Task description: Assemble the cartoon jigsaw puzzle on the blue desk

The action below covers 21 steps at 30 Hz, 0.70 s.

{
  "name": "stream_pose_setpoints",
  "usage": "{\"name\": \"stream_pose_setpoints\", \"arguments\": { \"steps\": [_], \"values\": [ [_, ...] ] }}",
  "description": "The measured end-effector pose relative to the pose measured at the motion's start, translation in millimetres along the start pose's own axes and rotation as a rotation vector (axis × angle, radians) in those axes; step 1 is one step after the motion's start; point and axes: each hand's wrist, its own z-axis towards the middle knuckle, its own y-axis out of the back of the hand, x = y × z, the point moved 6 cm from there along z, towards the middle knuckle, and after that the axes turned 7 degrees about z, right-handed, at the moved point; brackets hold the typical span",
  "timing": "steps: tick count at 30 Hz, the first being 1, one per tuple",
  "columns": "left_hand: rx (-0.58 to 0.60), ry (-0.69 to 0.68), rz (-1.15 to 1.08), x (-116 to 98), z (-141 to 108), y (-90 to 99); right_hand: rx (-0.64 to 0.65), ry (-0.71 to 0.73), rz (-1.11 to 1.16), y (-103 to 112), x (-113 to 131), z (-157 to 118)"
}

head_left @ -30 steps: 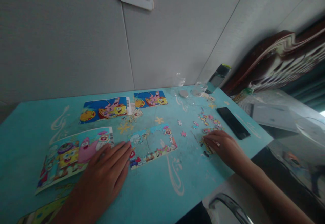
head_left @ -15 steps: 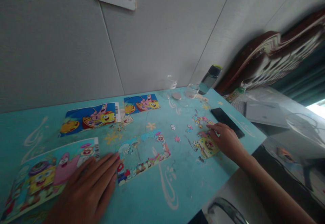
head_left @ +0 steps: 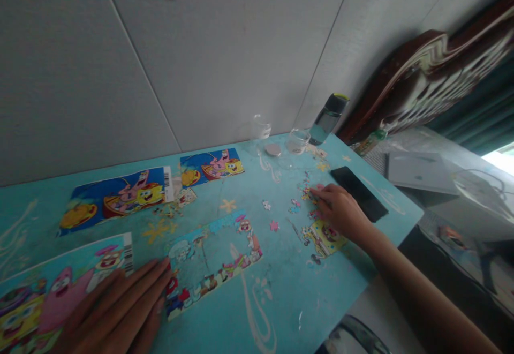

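Observation:
My left hand [head_left: 120,306] lies flat with fingers stretched over a cartoon picture card [head_left: 68,279]. Its fingertips touch the left edge of a jigsaw puzzle border [head_left: 217,276], joined around a bare middle. On the right, my right hand [head_left: 343,212] reaches down to a cluster of loose puzzle pieces [head_left: 305,190], index finger extended onto them. No piece shows clearly in its grasp. Just below that hand lies a joined yellow puzzle section [head_left: 326,236]. A few single pieces, among them a pink piece [head_left: 274,226], are scattered between the border and the cluster.
A blue picture card [head_left: 120,196] and a smaller blue picture [head_left: 212,166] lie at the back. Clear cups [head_left: 299,142], a round lid [head_left: 273,150] and a bottle [head_left: 327,121] stand near the wall. A black phone [head_left: 359,193] lies by the right table edge.
My view has shifted, so the table things sit further left. My right hand has moved up from beside the yellow section to the loose pieces. My left hand stays flat by the border.

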Motion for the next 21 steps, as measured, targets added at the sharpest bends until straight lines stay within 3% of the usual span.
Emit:
{"name": "stream_pose_setpoints", "arguments": {
  "steps": [8,14,21],
  "values": [
    [-0.017,0.009,0.024,-2,1,2.8,0.059,0.129,0.158,-2,47,-17],
    [-0.034,0.019,0.022,-4,4,6.8,-0.066,0.019,0.213,17,26,-18],
    [-0.032,0.041,0.001,-4,3,3.8,-0.034,-0.023,0.174,15,15,-24]
  ]
}}
